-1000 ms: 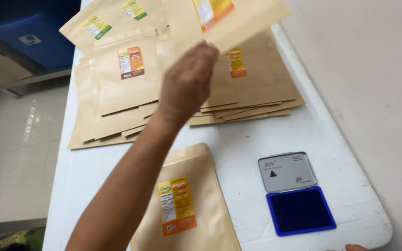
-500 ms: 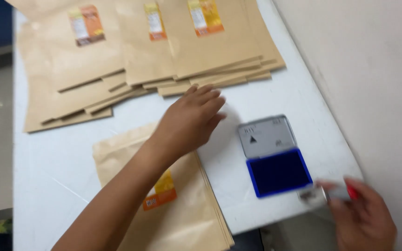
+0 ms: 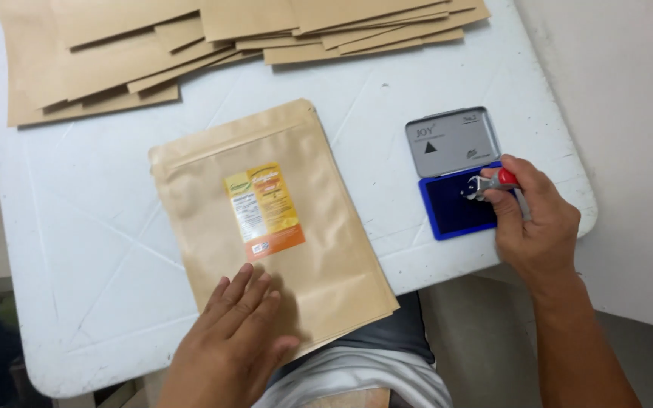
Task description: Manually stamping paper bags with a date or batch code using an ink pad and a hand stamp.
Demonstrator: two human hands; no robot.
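white table (image 3: 77, 249): bare strip between near pouch and far edge stacks. kraft pouch stacks (image 3: 190, 38) along far edge. open blue ink pad (image 3: 459, 204) near right edge. labelled kraft pouch (image 3: 273, 227) centre-front; left hand (image 3: 228, 340) flat, fingers spread, on its lower corner. right hand (image 3: 534, 219) gripping small stamp (image 3: 485, 183) over the pad.

head cam, steep down, close over table (image 3: 77, 249)

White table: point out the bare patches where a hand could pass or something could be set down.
White table is bare left of the brown paper pouch, and between that pouch and the open blue ink pad. The far edge is crowded with stacked brown pouches; the right hand covers the pad's corner.
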